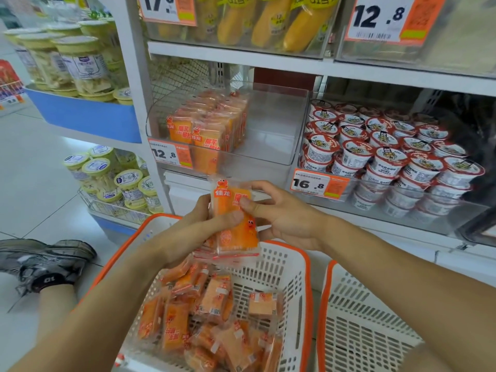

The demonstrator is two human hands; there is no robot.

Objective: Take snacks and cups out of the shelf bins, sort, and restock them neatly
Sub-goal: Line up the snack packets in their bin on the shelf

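Both hands hold a small stack of orange snack packets upright above a white basket with an orange rim. My left hand grips the stack from the left, thumb across its front. My right hand pinches its right edge with thumb on the front. Several loose orange packets lie in the basket. On the shelf, a clear bin holds a neat row of the same packets on its left side. To its right, another clear bin holds several red-and-white cups.
A second white basket stands at the right, with nothing visible in it. Jars with yellow-green lids fill the blue shelves at left. Yellow bagged snacks sit on the shelf above. My shoes rest on the tiled floor at left.
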